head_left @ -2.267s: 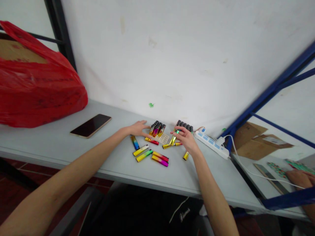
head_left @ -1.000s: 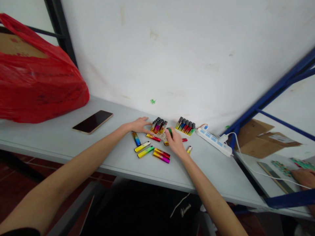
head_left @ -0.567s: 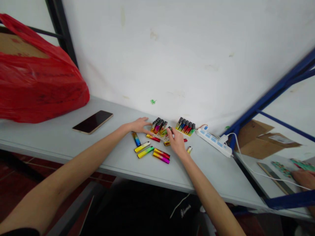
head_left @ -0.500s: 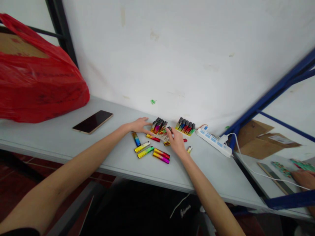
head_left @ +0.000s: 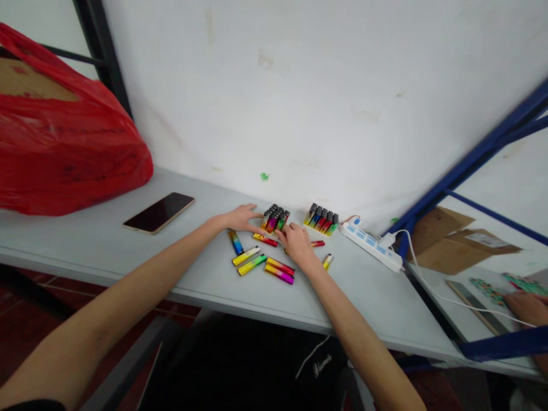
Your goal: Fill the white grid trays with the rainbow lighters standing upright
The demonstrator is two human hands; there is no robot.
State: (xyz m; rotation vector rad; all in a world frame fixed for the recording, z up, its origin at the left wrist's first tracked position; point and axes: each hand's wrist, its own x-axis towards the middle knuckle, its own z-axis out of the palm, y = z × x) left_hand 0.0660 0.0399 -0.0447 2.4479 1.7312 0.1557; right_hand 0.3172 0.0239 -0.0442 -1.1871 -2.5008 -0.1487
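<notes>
My left hand [head_left: 242, 218] rests on the table with fingers stretched and apart. Its fingertips reach the left side of a block of upright lighters [head_left: 274, 219] with black tops. My right hand [head_left: 298, 242] is closed, fingers bent together at the front right foot of that block; what they grip is hidden. Partly under this hand lies a gold lighter. In front lie several loose lighters: a blue and gold one [head_left: 235, 242], a yellow and white one [head_left: 246, 256], a green and yellow one [head_left: 252, 265], a yellow and magenta one [head_left: 279, 274] and a red and gold one [head_left: 265, 240].
A second block of upright lighters [head_left: 321, 220] stands by the wall. Right of it is a white power strip [head_left: 371, 245] with a cable. A phone [head_left: 160, 213] and a red plastic bag [head_left: 72, 148] are on the left. Another person's hand [head_left: 528, 308] shows beyond the blue frame.
My right hand has moved slightly left and down. The tilted lighter it held now appears upright in the near block. My left hand has stayed put.
</notes>
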